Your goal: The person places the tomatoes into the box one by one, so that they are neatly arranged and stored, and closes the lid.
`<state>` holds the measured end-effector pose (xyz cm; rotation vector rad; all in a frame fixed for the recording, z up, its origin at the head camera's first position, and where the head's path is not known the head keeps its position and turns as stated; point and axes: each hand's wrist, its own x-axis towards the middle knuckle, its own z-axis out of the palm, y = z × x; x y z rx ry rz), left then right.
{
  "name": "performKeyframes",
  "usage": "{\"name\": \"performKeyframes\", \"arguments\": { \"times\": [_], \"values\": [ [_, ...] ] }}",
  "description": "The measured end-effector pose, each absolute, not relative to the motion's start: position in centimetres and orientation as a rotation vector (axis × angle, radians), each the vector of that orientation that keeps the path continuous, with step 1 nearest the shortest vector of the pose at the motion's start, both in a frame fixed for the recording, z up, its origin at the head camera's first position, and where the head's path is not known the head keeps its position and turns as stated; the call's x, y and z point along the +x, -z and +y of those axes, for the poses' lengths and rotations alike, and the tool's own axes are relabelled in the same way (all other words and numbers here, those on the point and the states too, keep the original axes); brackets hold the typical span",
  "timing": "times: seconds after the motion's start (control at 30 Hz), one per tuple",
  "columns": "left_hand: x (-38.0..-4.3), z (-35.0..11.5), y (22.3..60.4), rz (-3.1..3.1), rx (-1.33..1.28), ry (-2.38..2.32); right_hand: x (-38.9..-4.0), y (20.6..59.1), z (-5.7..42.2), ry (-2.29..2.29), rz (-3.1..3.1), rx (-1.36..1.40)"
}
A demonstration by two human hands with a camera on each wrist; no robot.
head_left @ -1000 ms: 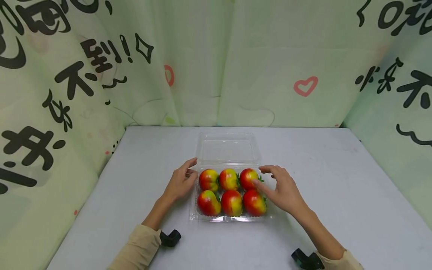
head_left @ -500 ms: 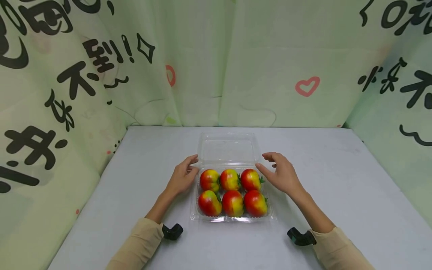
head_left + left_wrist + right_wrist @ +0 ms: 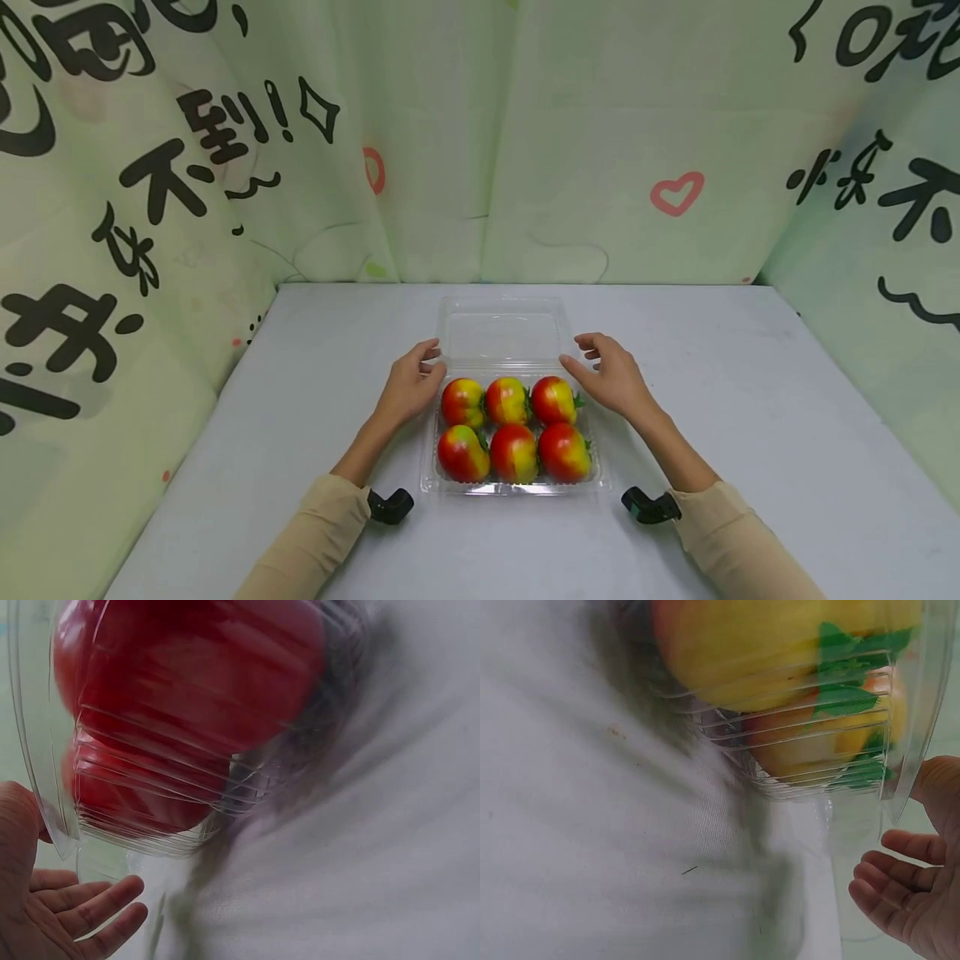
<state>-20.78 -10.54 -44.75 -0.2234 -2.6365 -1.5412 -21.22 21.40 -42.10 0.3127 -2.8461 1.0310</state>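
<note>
A clear plastic clamshell box [image 3: 517,489] lies in the middle of the table with its lid [image 3: 504,329] folded back and flat. Two rows of red-and-yellow fruits [image 3: 514,452] with green leaves fill its base; their exact kind is unclear. At the base's far left corner is my left hand [image 3: 409,383], fingers extended and its thumb by the rim. Mirroring it, my right hand [image 3: 609,375] has loose fingers beside the lid's near right corner. Both wrist views show the thumbs at the rim, partly behind it; whether they touch it cannot be told.
The box stands on a white table [image 3: 337,333]. Behind and at both sides hangs a pale green curtain [image 3: 585,150] with black lettering and red hearts. Black devices sit at the left wrist [image 3: 392,506] and the right wrist [image 3: 649,506].
My right hand has moved away from the far right fruit, back toward the hinge and lid. My left hand has shifted slightly farther back along the box. The fruits and box stay in place.
</note>
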Motion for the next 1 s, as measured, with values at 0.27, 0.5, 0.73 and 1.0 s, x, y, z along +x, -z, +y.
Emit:
{"name": "performKeyframes", "arguments": {
  "times": [0.27,0.5,0.73,1.0],
  "values": [
    [-21.7,-10.4,44.6,-2.645,-0.116,1.633,-22.0,42.6,21.2,-1.052,-2.871,0.270],
    [-22.0,-10.6,44.8,-2.626,-0.109,1.718,-22.4,42.5,21.2,-1.074,-2.884,0.257],
    [-22.2,-10.5,44.6,-2.598,-0.147,1.732,-22.6,42.4,21.1,-1.076,-2.869,0.281],
    [-22.4,-10.5,44.5,-2.549,-0.196,1.726,-22.9,42.4,21.0,-1.091,-2.768,0.272]
  ]
}}
